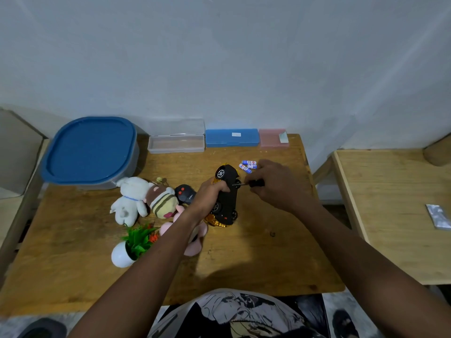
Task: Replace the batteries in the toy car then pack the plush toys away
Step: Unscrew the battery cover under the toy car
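Note:
My left hand [210, 194] grips the toy car [227, 196], tipped on its side with the black underside and wheels facing right; its body is shiny gold. A black-handled screwdriver [253, 183] sits in my right hand [275, 184], its tip against the car's underside. Three small blue-and-white batteries [248, 165] lie on the table just behind the car. A white plush [130, 200], a striped bee plush [163, 200] and a pink plush [192, 242], partly under my left forearm, lie left of the car.
A black remote control [185, 195] lies between the plushes and the car. At the back stand a blue-lidded tub [90, 152], an open clear box [176, 142], a blue case [231, 137] and a pink case [272, 137]. A small potted plant [133, 245] stands front left. A second table [390, 211] is at right.

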